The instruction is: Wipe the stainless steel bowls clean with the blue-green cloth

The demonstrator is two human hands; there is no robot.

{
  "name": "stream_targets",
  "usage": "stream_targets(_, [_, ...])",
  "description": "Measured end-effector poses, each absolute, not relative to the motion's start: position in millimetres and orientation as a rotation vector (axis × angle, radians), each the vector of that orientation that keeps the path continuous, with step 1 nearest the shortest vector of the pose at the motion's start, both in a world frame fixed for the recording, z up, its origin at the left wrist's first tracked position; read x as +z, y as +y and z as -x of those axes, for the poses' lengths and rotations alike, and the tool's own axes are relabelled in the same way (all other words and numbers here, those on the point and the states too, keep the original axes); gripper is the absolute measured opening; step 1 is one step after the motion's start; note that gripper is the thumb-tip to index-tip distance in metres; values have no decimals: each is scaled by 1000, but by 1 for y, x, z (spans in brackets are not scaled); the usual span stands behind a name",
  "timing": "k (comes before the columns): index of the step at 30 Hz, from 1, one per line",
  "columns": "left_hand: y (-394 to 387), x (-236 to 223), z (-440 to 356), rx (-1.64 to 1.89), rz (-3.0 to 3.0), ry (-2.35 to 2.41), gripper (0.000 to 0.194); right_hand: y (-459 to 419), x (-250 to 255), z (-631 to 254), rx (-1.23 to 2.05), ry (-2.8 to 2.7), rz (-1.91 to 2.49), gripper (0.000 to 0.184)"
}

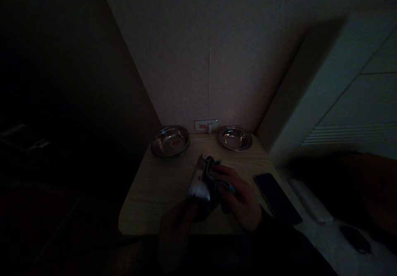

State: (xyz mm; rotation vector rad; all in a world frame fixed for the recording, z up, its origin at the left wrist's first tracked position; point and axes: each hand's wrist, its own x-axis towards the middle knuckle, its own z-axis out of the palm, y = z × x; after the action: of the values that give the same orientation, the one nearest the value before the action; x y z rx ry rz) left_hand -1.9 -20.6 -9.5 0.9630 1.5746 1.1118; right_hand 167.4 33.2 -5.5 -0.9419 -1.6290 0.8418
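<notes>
A shiny metal bowl (198,185) is held on its side above the front of the small wooden table (151,189). My left hand (176,222) grips its lower edge, with the thumb on the metal. Bunched in my right hand (237,193) is a dark cloth (214,181), pressed against the right-hand side of the bowl. The fingers of that hand are bent over the cloth. Dim light hides much of my left hand and the bowl's underside.
Toward the back of the table stand a wide metal bowl (170,142) at left and a smaller metal bowl (235,138) at right. Between them, a wall socket (206,125) holds a plug. A dark phone (277,197) lies along the right edge. Walls rise behind.
</notes>
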Motion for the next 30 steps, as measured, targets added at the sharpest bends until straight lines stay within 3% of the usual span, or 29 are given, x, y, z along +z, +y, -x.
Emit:
stream_targets(20, [-26,-1,-5,1151,-992,1736,26,43,9,-151,711,-1837,872,24])
stream_targets(23, [-26,0,-4,1159,-971,1742,25,46,6,-148,696,-1962,710,24])
stream_targets(26, [-27,-2,-1,1153,-971,1753,30,51,0,-148,685,-1828,940,22])
stream_targets(30, [-28,-3,0,1125,-996,1698,30,53,-3,-152,738,-1952,723,25])
